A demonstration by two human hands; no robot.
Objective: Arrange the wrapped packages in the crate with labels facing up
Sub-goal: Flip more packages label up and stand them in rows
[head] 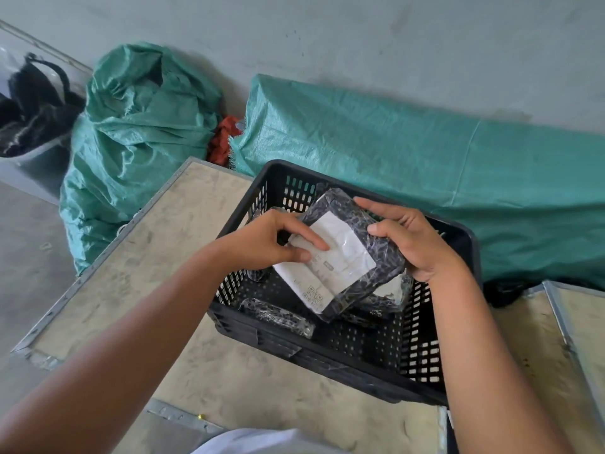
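A black perforated plastic crate (360, 365) stands on a wooden board. Above its open top I hold a flat package (366, 257) in dark patterned wrap, its white label with a QR code facing up. My left hand (271, 240) grips the package's left edge, fingers lying on the label. My right hand (412, 240) clasps its right side. A smaller wrapped package (278, 317) lies on the crate floor at the near left. Another package (389, 294) with a pale patch shows under the held one, partly hidden.
The crate sits on a dusty plywood board (137, 267) with metal edging; a second board (576, 322) lies at the right. Green woven sacks (137, 126) and a green covered bundle (425, 165) stand against the grey wall behind. A bin with dark items (29, 106) is far left.
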